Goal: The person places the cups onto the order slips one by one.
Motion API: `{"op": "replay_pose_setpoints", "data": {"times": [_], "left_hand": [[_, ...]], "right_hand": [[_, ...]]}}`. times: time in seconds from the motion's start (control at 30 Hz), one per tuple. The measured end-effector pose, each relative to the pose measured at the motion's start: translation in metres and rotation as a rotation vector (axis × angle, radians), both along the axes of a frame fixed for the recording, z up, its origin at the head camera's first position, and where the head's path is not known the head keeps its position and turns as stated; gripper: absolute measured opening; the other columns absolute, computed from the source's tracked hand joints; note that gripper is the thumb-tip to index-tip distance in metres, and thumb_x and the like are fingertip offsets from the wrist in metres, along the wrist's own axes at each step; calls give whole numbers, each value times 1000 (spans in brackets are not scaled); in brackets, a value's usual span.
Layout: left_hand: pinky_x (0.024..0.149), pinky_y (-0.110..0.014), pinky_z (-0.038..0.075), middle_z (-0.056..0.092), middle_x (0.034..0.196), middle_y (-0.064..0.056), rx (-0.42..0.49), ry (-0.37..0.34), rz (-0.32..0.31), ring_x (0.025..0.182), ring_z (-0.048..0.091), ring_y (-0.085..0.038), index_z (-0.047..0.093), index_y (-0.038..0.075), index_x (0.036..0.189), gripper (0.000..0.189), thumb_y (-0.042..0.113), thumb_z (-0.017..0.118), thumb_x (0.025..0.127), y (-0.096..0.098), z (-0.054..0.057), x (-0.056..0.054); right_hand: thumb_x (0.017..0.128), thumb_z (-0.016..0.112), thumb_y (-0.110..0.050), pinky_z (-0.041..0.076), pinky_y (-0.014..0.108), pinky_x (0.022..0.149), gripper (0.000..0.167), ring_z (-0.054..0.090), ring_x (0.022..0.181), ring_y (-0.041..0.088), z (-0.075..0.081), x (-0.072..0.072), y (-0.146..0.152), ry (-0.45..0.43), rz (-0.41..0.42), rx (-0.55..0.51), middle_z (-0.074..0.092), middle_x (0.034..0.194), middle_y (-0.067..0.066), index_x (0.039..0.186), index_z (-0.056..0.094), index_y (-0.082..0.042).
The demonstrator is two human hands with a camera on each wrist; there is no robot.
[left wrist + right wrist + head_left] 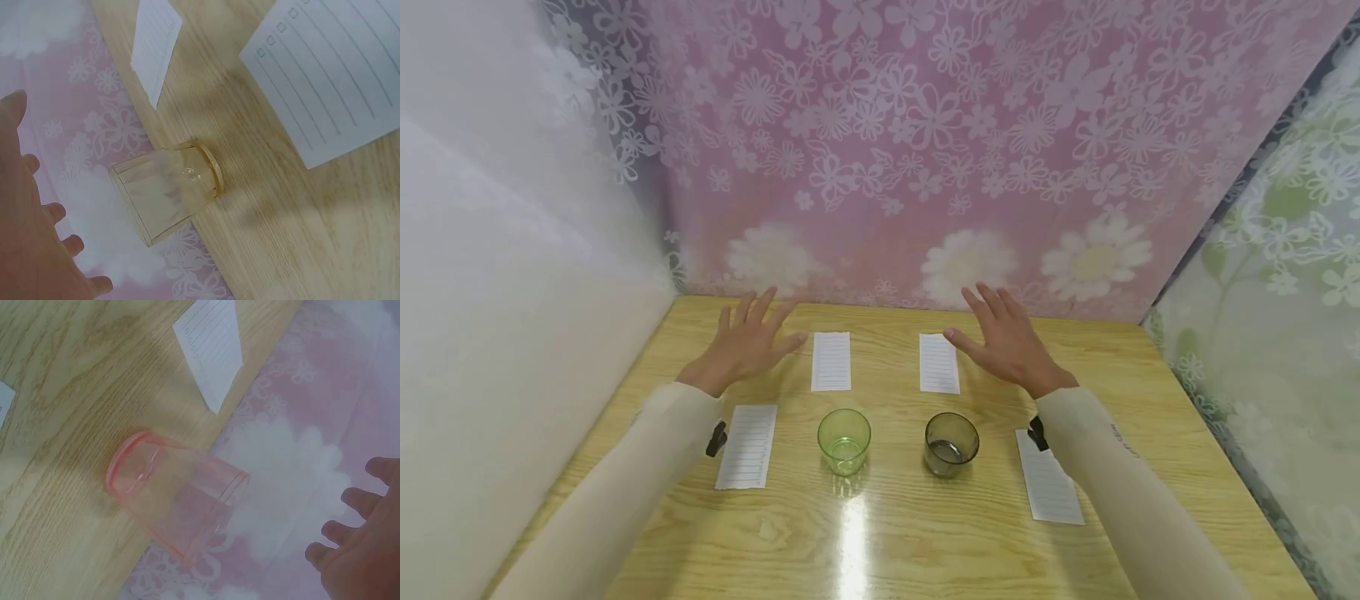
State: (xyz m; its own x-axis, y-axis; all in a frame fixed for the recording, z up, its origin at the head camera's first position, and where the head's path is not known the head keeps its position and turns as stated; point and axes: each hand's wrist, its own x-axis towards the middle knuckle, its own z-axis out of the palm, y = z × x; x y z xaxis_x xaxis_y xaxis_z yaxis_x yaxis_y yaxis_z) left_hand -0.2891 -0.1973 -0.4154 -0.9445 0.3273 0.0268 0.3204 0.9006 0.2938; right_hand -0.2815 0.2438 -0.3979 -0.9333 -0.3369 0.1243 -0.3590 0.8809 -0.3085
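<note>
Amber cup near left hand, pink cup near right hand. Fingers spread on both. Green cup and grey cup side by side on bench.

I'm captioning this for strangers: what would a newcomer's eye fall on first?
Probably the left hand and right hand, fingers spread, held out toward the pink flowered backdrop. Nearer the viewer, a green glass and a smoky glass stand side by side on the table. The wrist views add a yellowish glass near the left hand and a pink glass near the right.
</note>
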Motion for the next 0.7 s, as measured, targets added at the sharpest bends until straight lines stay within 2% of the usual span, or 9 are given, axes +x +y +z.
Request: {"op": "replay_pose_setpoints", "data": {"times": [0.13, 0.3, 0.53, 0.7], "left_hand": [[125, -85, 0, 4, 183, -21, 5, 1, -28, 167, -1, -54, 10, 33, 177, 80, 68, 40, 112, -2, 0, 9], [126, -85, 0, 2, 184, -18, 1, -7, -28, 168, -3, -51, 16, 28, 177, 79, 62, 45, 113, -5, 1, 19], [125, -85, 2, 7, 184, -19, 39, 44, -61, 167, 5, -54, 22, 26, 176, 78, 59, 51, 112, -13, -7, 26], [124, -86, 3, 12, 182, -21, 59, 54, -99, 166, 7, -55, 24, 26, 176, 78, 61, 51, 111, -17, -11, 33]], "right_hand": [[109, 48, -66, 3, 68, 136, 89, 2, 170, 47, 1, 2, -4, 2, 7, 1, 9, 184, 16, 177, 18, -17], [109, 48, -68, 4, 69, 136, 91, -1, 170, 45, 4, 6, -12, -14, 16, 3, 7, 185, 13, 177, 16, -18], [108, 52, -66, 4, 65, 137, 91, 0, 171, 43, 6, 14, -23, -9, 56, 4, 11, 184, 14, 177, 15, -19], [108, 54, -65, 10, 66, 136, 91, 5, 171, 43, 8, 21, -32, 13, 83, -8, 16, 184, 13, 177, 19, -18]]}}
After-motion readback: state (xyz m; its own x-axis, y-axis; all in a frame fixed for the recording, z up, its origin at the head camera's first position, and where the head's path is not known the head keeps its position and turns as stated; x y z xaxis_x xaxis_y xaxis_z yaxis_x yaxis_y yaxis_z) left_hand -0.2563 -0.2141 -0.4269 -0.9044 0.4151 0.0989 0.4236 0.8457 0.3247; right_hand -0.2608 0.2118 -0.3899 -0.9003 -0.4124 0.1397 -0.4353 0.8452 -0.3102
